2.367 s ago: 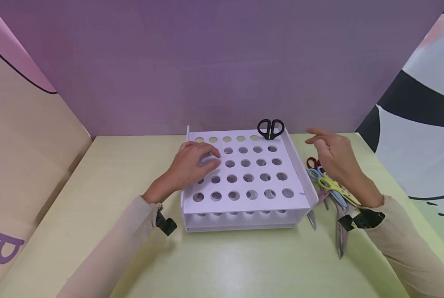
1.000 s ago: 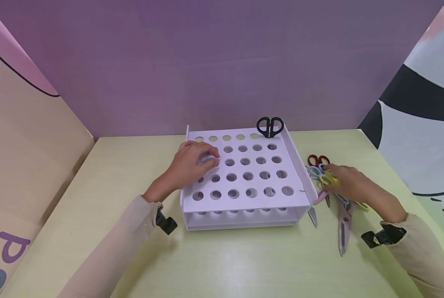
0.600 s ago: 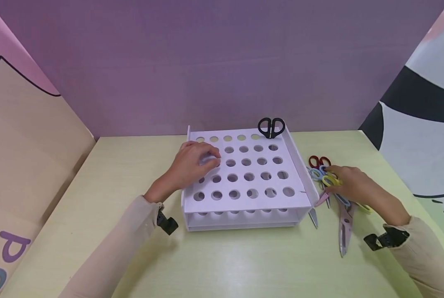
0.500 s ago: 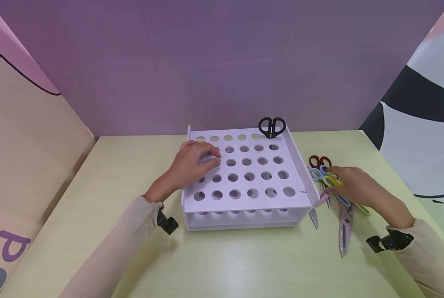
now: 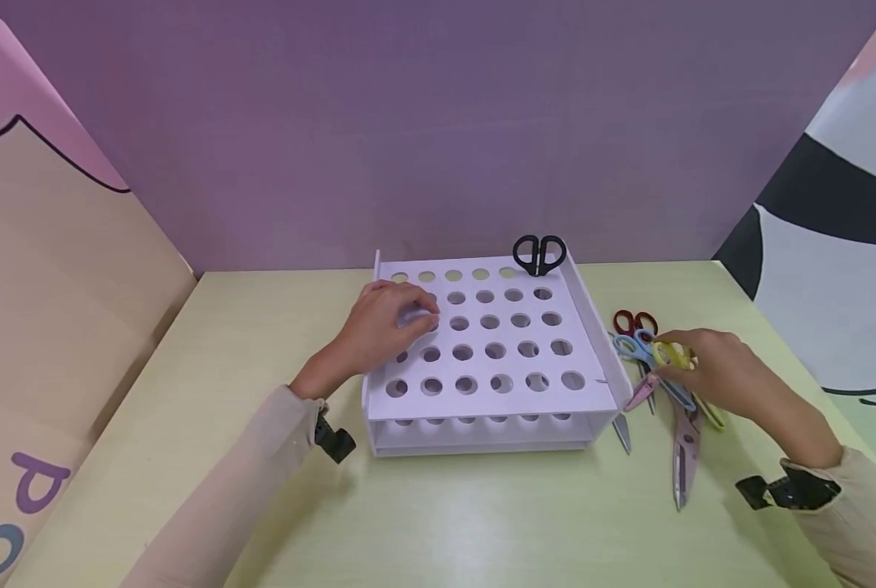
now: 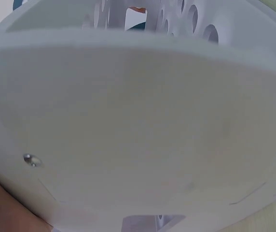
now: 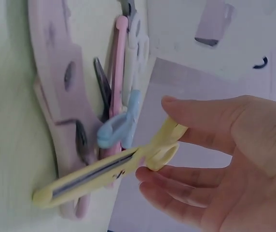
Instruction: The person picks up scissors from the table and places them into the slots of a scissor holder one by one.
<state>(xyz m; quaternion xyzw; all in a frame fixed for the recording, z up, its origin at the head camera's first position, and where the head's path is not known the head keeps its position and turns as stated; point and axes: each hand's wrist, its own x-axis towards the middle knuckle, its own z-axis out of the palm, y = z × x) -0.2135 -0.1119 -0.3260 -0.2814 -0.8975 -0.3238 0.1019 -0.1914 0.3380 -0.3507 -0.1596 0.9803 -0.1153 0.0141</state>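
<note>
My right hand (image 5: pixel 731 371) pinches yellow scissors (image 5: pixel 674 354) by their handles, thumb on one side and fingers on the other. In the right wrist view their yellow-covered blades (image 7: pixel 87 177) slant down over the other scissors. My left hand (image 5: pixel 382 327) rests on the left side of a white rack (image 5: pixel 482 404) with rows of round holes, fingers loosely bent with nothing between them. The rack's side panel (image 6: pixel 138 130) fills the left wrist view. Black-handled scissors (image 5: pixel 534 268) stand upright in the rack's back right corner, their blades hidden.
Right of the rack lies a heap of scissors: red-handled ones (image 5: pixel 633 325), light blue ones (image 5: pixel 677 394), and large mauve ones (image 5: pixel 687 449) pointing toward the table's front. A metal blade (image 5: pixel 623 433) sticks out by the rack's front corner. A purple wall (image 5: pixel 452 131) stands behind the table.
My right hand has come down onto the heap and taken hold of the yellow scissors, then drawn them slightly to the right. The left hand stays on the rack.
</note>
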